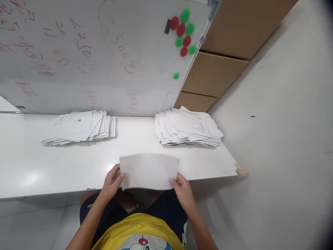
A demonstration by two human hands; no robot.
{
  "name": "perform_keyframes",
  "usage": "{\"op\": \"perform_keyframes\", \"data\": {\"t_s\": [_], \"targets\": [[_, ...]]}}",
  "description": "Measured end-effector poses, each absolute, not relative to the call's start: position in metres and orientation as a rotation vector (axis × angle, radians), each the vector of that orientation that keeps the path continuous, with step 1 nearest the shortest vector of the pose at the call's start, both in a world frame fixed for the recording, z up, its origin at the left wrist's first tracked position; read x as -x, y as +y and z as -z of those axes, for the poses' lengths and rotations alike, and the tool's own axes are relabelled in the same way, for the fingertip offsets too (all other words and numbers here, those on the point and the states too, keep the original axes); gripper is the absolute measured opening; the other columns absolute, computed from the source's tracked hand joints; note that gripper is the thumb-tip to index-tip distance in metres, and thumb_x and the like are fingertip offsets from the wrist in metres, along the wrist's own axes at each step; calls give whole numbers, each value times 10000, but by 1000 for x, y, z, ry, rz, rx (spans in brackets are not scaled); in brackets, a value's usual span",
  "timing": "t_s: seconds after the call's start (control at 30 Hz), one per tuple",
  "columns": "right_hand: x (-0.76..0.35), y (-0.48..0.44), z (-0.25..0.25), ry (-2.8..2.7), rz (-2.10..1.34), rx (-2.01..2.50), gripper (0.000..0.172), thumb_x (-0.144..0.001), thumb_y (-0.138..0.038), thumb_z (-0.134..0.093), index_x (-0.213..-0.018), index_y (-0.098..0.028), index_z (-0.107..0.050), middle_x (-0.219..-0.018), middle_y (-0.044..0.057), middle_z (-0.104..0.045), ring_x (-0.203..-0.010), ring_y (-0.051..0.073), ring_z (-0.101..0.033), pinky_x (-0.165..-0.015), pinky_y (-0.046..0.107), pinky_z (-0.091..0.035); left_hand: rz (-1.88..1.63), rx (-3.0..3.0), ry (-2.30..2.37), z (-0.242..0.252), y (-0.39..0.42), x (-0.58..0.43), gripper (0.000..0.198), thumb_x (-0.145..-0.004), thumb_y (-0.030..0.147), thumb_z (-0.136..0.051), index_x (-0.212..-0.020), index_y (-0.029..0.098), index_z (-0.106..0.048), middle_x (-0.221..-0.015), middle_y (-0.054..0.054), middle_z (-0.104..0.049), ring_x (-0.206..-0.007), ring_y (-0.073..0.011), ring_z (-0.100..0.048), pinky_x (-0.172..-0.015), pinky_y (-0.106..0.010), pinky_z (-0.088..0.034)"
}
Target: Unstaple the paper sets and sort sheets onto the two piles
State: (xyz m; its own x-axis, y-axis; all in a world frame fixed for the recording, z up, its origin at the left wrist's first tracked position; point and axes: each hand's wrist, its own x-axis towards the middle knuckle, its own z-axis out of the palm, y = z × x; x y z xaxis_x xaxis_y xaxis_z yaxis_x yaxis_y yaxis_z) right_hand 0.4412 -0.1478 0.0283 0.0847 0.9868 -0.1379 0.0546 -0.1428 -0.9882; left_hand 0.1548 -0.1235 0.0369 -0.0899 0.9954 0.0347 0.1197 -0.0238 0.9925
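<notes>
A plain white sheet of paper is held up over the table's front edge, bowed slightly along its top. My left hand pinches its left side, thumb on the face toward me. On the right side, my right hand grips the sheet the same way. Whether it is one sheet or several together, I cannot tell. Beyond it on the table lie two stacks of papers: a left stack with a printed top page, and a taller, uneven right stack.
A white table runs across the view. Behind it stands a whiteboard with red writing and several red and green magnets. Cardboard boxes are piled behind it, beside a pale wall. Tape covers the table's right corner.
</notes>
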Motion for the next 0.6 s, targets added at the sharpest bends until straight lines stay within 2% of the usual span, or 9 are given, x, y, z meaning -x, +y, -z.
{"op": "perform_keyframes", "data": {"t_s": [0.07, 0.13, 0.23, 0.3, 0.37, 0.47, 0.6], "targets": [[-471, -154, -27, -1034, -1202, 1461, 385, -718, -476, -699, -967, -182, -687, -905, 86, -739, -864, 284, -654, -783, 392, -510, -1239, -1550, 1317, -42, -117, -162, 208, -826, 361, -546, -926, 210, -649, -911, -71, -664, -910, -239, -603, -839, -353, -469], [-499, -158, -23, -892, -1148, 1497, 399, -651, -435, -749, -953, -182, -685, -856, 73, -739, -791, 264, -656, -706, 365, -519, -1211, -1886, 1291, -48, -104, -173, 210, -877, 304, -474, -968, 211, -638, -944, -76, -658, -952, -230, -586, -886, -371, -448], [-530, -165, -14, -728, -1106, 1546, 412, -593, -392, -771, -939, -186, -685, -730, 34, -711, -576, 199, -593, -494, 295, -461, -971, -2346, 1262, -54, -79, -196, 328, -891, 286, -477, -1190, 195, -577, -1154, -108, -630, -1125, -258, -525, -982, -422, -390], [-539, -169, -9, -707, -1127, 1572, 373, -602, -390, -760, -907, -187, -688, -655, 17, -677, -478, 165, -517, -407, 268, -387, -750, -2541, 1252, -51, -65, -209, 404, -896, 320, -497, -1274, 182, -530, -1208, -126, -615, -1141, -277, -524, -975, -442, -387], [-541, -173, -7, -719, -1160, 1567, 345, -629, -383, -750, -907, -188, -688, -627, 10, -656, -459, 152, -489, -394, 261, -366, -602, -2650, 1223, -45, -56, -215, 393, -915, 355, -484, -1260, 177, -547, -1122, -125, -657, -1037, -269, -581, -884, -422, -428], [-536, -177, -8, -747, -1220, 1541, 344, -649, -372, -752, -933, -189, -689, -635, 4, -651, -465, 139, -479, -400, 254, -368, -589, -2722, 1189, -34, -51, -215, 376, -947, 391, -433, -1230, 184, -569, -1025, -112, -688, -913, -241, -621, -761, -371, -447], [-531, -178, -13, -793, -1249, 1554, 381, -639, -389, -752, -952, -179, -691, -640, 8, -655, -456, 135, -480, -391, 251, -368, -657, -2744, 1193, -25, -49, -212, 386, -957, 414, -411, -1239, 197, -559, -1045, -111, -685, -917, -227, -632, -755, -349, -445]]}}
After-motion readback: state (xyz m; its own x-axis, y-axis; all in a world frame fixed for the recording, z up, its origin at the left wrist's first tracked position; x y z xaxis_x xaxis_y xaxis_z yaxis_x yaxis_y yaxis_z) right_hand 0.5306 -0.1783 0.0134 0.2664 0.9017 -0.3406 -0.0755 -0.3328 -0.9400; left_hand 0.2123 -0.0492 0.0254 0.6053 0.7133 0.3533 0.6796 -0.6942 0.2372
